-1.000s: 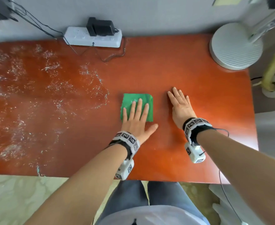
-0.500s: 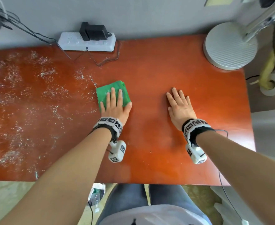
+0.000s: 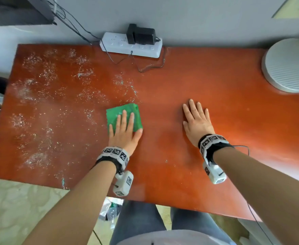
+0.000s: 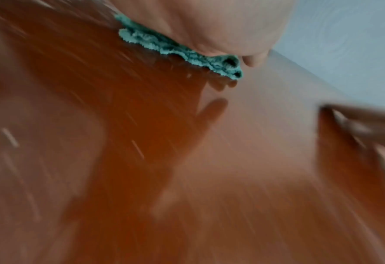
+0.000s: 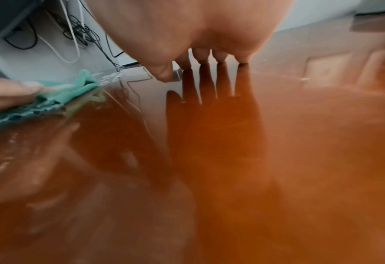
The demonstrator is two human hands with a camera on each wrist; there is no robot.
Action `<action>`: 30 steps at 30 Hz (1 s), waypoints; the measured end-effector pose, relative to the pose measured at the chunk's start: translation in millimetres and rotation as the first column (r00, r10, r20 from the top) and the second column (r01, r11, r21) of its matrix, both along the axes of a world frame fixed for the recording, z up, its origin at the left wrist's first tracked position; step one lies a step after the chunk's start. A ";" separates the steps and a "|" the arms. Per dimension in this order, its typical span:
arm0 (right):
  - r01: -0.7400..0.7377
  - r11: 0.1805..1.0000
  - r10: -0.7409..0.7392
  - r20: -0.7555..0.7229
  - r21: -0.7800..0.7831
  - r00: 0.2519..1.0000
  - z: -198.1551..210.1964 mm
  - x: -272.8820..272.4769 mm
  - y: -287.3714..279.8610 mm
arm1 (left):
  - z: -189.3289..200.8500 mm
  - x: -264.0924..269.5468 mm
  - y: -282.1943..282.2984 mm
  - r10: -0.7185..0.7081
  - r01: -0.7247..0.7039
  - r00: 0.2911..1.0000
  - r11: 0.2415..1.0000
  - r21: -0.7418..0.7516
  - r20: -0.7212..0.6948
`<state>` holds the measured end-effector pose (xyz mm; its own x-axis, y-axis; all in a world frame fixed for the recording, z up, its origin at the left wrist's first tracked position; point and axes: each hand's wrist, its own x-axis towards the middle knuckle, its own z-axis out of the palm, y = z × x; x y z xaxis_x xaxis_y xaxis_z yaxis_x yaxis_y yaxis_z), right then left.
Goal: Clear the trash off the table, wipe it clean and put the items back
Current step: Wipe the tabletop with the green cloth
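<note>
A folded green cloth [image 3: 122, 112] lies mid-table on the red-brown table [image 3: 215, 82]. My left hand [image 3: 124, 128] presses flat on it with straight fingers. The left wrist view is blurred and shows the cloth's edge [image 4: 178, 50] under the palm. My right hand [image 3: 196, 119] lies flat on bare wood to the right, fingers spread. In the right wrist view its fingertips [image 5: 219, 58] touch the glossy surface, with the cloth [image 5: 51, 100] at left. White droplets and specks [image 3: 44, 96] cover the table's left half.
A white power strip [image 3: 131, 47] with a black adapter [image 3: 141, 35] and thin cables sits at the back edge. A round white lamp base [image 3: 288, 66] stands at the back right corner. A bag with trash [image 3: 109, 209] shows below the front edge.
My left hand slid the cloth left and away into the speckled area, then back a little toward me. The right hand stayed put. The view shifted left.
</note>
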<state>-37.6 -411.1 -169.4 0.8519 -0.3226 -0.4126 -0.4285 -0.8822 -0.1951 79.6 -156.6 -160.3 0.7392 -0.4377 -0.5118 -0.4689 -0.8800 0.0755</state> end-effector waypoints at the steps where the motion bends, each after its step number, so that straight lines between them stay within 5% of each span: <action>1: 0.001 1.000 -0.001 0.000 0.000 1.000 -0.3 5.9 9.9 | 1.4 24.5 17.8 0.146 -0.146 0.989 0.989 0.004 -0.008; 4: 0.011 1.000 -0.011 0.001 -0.008 1.000 -1.6 24.9 39.3 | 3.3 66.1 51.0 0.373 -0.372 0.926 0.928 0.033 -0.064; 7: 0.043 0.999 -0.043 -0.001 -0.014 0.999 -1.0 47.4 67.9 | 1.6 55.2 38.7 0.312 -0.312 0.949 0.950 0.022 -0.045; 10: 0.078 0.997 -0.078 0.018 -0.007 0.997 0.8 68.6 88.4 | 1.5 15.9 18.5 -0.109 0.105 0.991 0.993 -0.052 -0.077; 12: 0.088 0.996 -0.088 0.022 0.001 0.996 1.0 76.4 94.9 | 2.7 -1.3 22.5 -0.439 0.429 0.894 0.897 -0.102 -0.096; 14: 0.120 0.993 -0.121 0.035 0.014 0.992 0.8 78.8 96.5 | -2.0 13.2 38.7 -0.592 0.580 0.803 0.803 -0.136 -0.066; 16: 0.163 0.986 -0.164 0.050 0.023 0.985 1.1 76.8 95.2 | -8.9 47.3 54.1 -0.592 0.586 0.806 0.798 -0.139 -0.002; 19: 0.217 0.976 -0.218 0.042 0.024 0.975 1.5 72.2 96.1 | -10.3 107.1 69.2 -0.354 0.356 0.935 0.931 -0.076 0.034; 23: 0.276 0.960 -0.278 0.039 0.036 0.960 3.4 68.0 98.6 | -10.8 118.5 52.8 -0.116 0.117 0.993 0.992 -0.056 0.023; 25: 0.287 0.957 -0.289 0.046 0.051 0.956 5.3 68.1 98.3 | -9.2 87.3 34.6 -0.196 0.196 0.981 0.977 -0.084 0.006; 28: 0.290 0.955 -0.293 0.065 0.055 0.954 6.8 67.3 90.4 | -6.9 33.9 14.4 -0.568 0.563 0.823 0.816 -0.130 -0.006; 30: 0.306 0.950 -0.310 0.066 0.063 0.949 6.9 67.2 81.7 | -8.1 24.8 3.4 -0.624 0.617 0.781 0.774 -0.143 -0.008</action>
<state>29.6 -329.4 -162.5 0.7433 -0.5538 -0.3753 -0.6602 -0.6977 -0.2780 104.4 -153.2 -168.4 0.2586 -0.8549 -0.4497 -0.9019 -0.3805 0.2047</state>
